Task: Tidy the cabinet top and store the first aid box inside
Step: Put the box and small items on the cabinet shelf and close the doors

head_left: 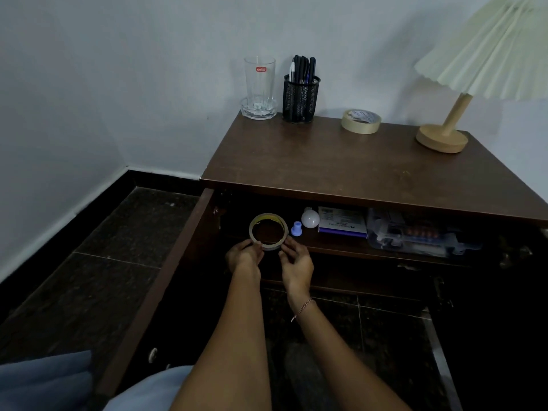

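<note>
A thin yellowish tape roll (pixel 268 232) stands tilted at the front left of the upper shelf (pixel 335 247) inside the open brown cabinet. My left hand (pixel 244 256) grips its lower left rim and my right hand (pixel 296 261) pinches its lower right rim. A clear plastic first aid box (pixel 415 232) lies on the same shelf to the right. A wider masking tape roll (pixel 361 121) lies flat at the back of the cabinet top (pixel 341 164).
The cabinet door (pixel 160 292) swings open to the left. A glass on a coaster (pixel 259 87), a mesh pen holder (pixel 300 97) and a pleated lamp (pixel 444 134) stand along the back of the top. A bulb (pixel 310 218), a small blue piece (pixel 296 228) and a carton (pixel 342 222) lie on the shelf.
</note>
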Action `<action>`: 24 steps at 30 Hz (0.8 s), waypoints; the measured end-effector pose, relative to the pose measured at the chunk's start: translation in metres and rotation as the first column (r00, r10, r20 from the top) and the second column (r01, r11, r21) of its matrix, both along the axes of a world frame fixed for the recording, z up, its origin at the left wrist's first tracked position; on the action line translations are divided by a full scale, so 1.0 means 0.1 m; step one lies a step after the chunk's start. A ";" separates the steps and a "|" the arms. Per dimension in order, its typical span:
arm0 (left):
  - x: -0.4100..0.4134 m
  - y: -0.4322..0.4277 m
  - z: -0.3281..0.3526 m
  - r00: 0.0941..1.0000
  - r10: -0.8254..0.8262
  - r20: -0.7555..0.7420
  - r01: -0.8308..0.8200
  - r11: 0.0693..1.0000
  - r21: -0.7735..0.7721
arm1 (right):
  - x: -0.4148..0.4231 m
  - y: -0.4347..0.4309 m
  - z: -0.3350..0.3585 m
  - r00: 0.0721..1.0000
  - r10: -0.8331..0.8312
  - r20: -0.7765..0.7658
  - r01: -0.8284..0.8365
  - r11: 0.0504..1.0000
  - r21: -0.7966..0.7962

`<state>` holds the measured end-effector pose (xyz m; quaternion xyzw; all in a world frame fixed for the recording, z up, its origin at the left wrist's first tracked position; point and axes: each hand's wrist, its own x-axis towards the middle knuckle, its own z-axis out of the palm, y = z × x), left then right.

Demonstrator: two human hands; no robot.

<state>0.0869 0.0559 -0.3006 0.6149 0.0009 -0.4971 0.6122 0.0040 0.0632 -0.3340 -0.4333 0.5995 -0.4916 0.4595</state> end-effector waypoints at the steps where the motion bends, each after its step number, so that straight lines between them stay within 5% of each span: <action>1: 0.00 0.00 0.00 0.999 -0.034 0.009 0.034 0.999 -0.013 | -0.01 0.01 0.01 1.000 0.008 -0.029 -0.008 1.000 -0.008; 5: -0.03 -0.02 -0.03 0.995 0.011 0.102 -0.018 0.997 0.073 | 0.00 0.11 0.01 0.981 0.025 -0.192 -0.047 0.993 -0.112; 10: -0.08 -0.05 0.03 0.982 0.060 0.177 -0.076 0.993 0.086 | 0.06 0.25 -0.07 0.861 0.162 -0.483 -0.290 0.935 -0.203; 21: -0.13 -0.14 0.08 0.977 -0.039 0.208 0.043 0.999 -0.016 | 0.10 0.03 0.02 0.824 0.364 -0.435 -0.432 0.899 -0.066; 24: -0.13 -0.18 0.12 0.966 -0.070 0.247 0.079 0.997 -0.025 | 0.13 -0.03 0.07 0.889 0.375 -0.264 -0.390 0.921 -0.006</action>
